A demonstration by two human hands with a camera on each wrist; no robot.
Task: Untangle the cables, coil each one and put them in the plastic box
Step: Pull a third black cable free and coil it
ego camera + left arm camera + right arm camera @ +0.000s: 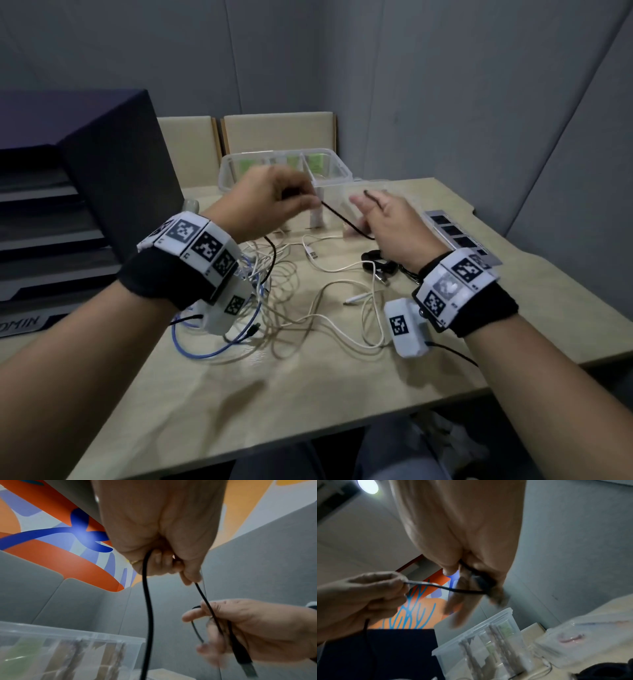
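A: The left hand (270, 198) pinches the thin black cable (346, 221) between thumb and curled fingers; the right hand (394, 226) has its fingers extended, with turns of that cable looped round them.

B: So it's coiling. Where's the cable running?

A: From the left hand toward four o'clock into the right hand, its metal plug end (248, 669) hanging below the right palm; the slack drops to the pale wooden counter (308, 394).

B: I'd keep light tension, feed equal loops, and watch that the trailing length doesn't drag the tangle of white and blue cables (260, 301) at seven o'clock.

A: The clear plastic box (337, 164) waits at twelve o'clock, just beyond the hands.
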